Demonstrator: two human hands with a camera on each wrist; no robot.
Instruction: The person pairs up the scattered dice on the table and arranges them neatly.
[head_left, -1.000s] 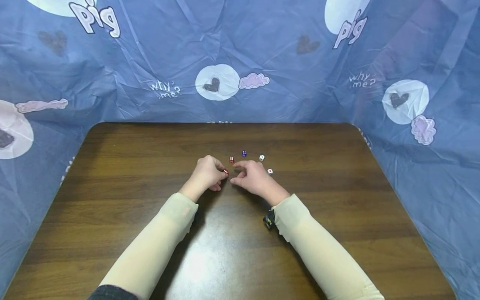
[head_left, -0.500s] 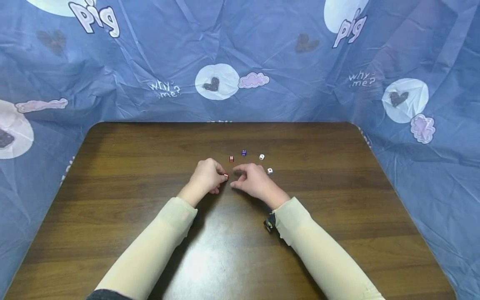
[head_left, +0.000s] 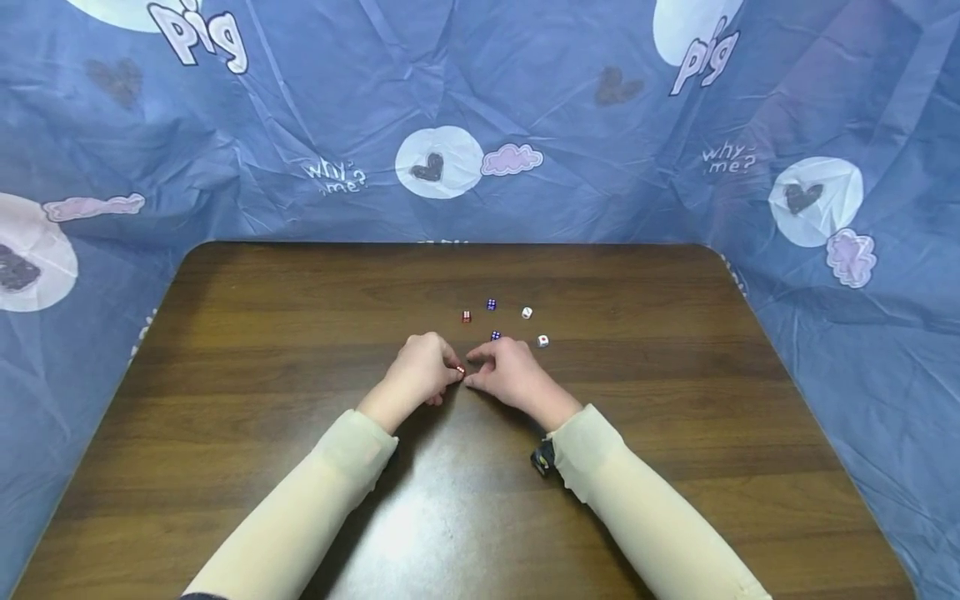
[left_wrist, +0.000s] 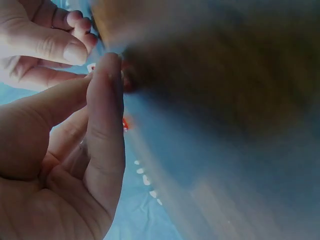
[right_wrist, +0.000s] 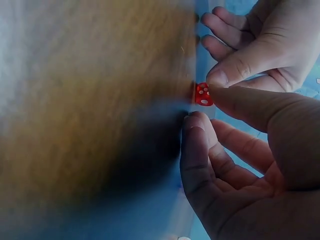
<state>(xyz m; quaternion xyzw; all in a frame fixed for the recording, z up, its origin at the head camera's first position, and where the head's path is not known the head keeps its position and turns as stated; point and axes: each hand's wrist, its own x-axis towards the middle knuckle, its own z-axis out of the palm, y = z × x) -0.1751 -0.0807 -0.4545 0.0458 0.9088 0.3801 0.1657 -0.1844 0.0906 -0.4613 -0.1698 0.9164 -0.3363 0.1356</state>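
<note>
My left hand [head_left: 422,367] pinches a red die [head_left: 461,371] with white dots between thumb and index finger, low over the table. In the right wrist view the red die [right_wrist: 203,94] shows close by the right thumb; whether they touch I cannot tell. My right hand [head_left: 512,373] faces the left one, its thumb and index finger apart with nothing between them. Just beyond its knuckles is a blue die [head_left: 496,336], partly covered. Farther back lie another red die [head_left: 467,317], a second blue die [head_left: 491,305] and a white die [head_left: 527,313].
A white die with a red dot [head_left: 543,341] lies right of the right hand. The brown wooden table [head_left: 300,300] ends against a blue printed cloth [head_left: 570,100] at the back and sides. A dark device [head_left: 543,457] sits at the right wrist.
Both hands have drawn toward the front of the table, the left one carrying the red die. A blue die that the right hand had covered now shows behind it.
</note>
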